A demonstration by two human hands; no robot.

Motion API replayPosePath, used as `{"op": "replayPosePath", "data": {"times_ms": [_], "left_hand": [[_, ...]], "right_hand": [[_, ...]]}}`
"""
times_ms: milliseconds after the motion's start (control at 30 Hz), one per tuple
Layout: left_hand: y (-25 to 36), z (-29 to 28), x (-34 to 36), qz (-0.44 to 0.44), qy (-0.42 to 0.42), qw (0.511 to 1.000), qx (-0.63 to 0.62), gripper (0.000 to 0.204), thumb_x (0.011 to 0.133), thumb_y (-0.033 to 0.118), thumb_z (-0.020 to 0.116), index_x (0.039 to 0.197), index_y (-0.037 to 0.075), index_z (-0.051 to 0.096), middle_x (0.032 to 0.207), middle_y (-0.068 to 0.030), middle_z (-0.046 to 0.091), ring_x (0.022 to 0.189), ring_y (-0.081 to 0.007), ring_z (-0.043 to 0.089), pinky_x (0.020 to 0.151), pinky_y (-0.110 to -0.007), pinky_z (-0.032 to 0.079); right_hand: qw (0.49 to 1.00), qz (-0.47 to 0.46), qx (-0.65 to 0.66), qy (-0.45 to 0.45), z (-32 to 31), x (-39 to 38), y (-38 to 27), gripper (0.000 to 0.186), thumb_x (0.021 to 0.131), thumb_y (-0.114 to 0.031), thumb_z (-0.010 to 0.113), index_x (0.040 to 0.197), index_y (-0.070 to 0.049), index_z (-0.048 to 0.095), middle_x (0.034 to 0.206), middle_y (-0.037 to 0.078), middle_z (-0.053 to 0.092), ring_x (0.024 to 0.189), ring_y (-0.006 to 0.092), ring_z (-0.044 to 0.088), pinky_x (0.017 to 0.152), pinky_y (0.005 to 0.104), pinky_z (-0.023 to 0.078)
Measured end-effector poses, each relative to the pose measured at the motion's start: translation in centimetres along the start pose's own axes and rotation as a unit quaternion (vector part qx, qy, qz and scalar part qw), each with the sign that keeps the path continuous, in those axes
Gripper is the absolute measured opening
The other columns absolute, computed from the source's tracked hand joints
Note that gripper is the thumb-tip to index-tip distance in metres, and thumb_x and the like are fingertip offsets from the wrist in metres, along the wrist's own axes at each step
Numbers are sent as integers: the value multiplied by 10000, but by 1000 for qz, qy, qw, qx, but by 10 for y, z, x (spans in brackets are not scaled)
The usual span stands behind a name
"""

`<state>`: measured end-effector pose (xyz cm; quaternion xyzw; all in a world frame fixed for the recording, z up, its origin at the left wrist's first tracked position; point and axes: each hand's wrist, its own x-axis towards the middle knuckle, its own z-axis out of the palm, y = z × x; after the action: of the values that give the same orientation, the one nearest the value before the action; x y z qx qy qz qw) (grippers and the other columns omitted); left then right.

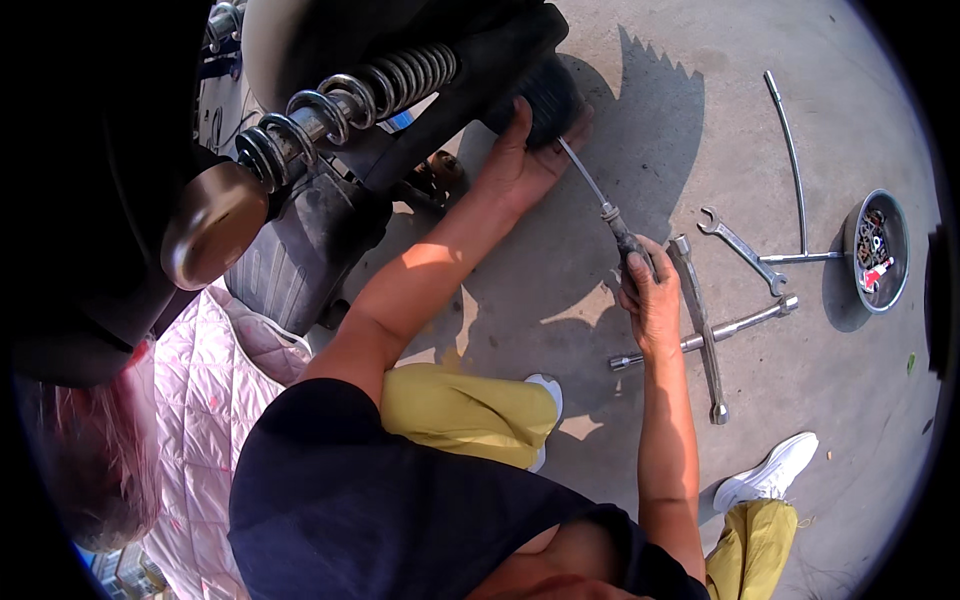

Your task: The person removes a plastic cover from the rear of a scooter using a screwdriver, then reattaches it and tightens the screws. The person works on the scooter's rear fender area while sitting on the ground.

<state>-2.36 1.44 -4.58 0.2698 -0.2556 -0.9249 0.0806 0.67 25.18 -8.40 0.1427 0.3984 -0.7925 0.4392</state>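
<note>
My left hand point(518, 172) grips a dark plastic part point(545, 100) under the vehicle's black frame point(515, 40), its fingers partly hidden behind it. My right hand point(648, 295) is closed on the dark, worn handle of a screwdriver-like tool point(585, 172), whose long thin shaft points up-left to the lower side of that part, near my left hand's fingers. A large coil-spring shock point(340, 107) with a bronze-coloured end point(212, 225) runs diagonally at the upper left, above my left forearm.
Right of my hand lie a cross wrench point(740, 327), a double open-ended wrench point(740, 245), a long T-bar point(795, 170) and a metal bowl point(898, 220) of small hardware. A ribbed footboard point(270, 280) and pink quilted cover point(200, 410) are at left. My knees and white shoes show below.
</note>
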Motion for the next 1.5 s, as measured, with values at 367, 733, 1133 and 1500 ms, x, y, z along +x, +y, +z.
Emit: {"op": "replayPosePath", "data": {"times_ms": [367, 733, 1133, 1500], "left_hand": [[13, -1, -3, -37, 75, 990, 114, 753, 651, 359, 802, 1217, -5, 465, 1219, -176, 528, 1192, -342, 481, 1029, -483, 389], [8, 3, -2, 7, 180, 966, 185, 583, 715, 410, 762, 1078, 9, 545, 1051, -145, 597, 1019, -320, 578, 903, -458, 467], [25, -9, 7, -98, 81, 990, 66, 487, 700, 244, 798, 1052, 13, 552, 1006, -141, 621, 898, -330, 633, 703, -306, 596], [25, -10, 7, -81, 95, 992, 27, 478, 688, 189, 802, 1060, 1, 569, 1054, -179, 612, 1001, -355, 609, 726, -320, 600]], "right_hand": [[901, -246, -326, 145, -4, -9, 8, 414, 789, -94, 698, 1178, -40, 564, 948, 68, 567, 825, 149, 582, 697, 267, 472], [827, -435, -350, 71, -25, 0, 6, 337, 818, -78, 628, 1146, -59, 550, 937, 108, 509, 771, 268, 564, 652, 370, 469], [996, 2, 77, -50, -30, 6, 5, 392, 893, -300, 591, 1133, 3, 522, 800, 54, 552, 495, 73, 474, 383, 199, 361], [993, 33, 89, -71, -30, -1, 3, 420, 887, -322, 608, 1145, 1, 534, 697, 66, 552, 467, 91, 471, 382, 208, 356]]}}
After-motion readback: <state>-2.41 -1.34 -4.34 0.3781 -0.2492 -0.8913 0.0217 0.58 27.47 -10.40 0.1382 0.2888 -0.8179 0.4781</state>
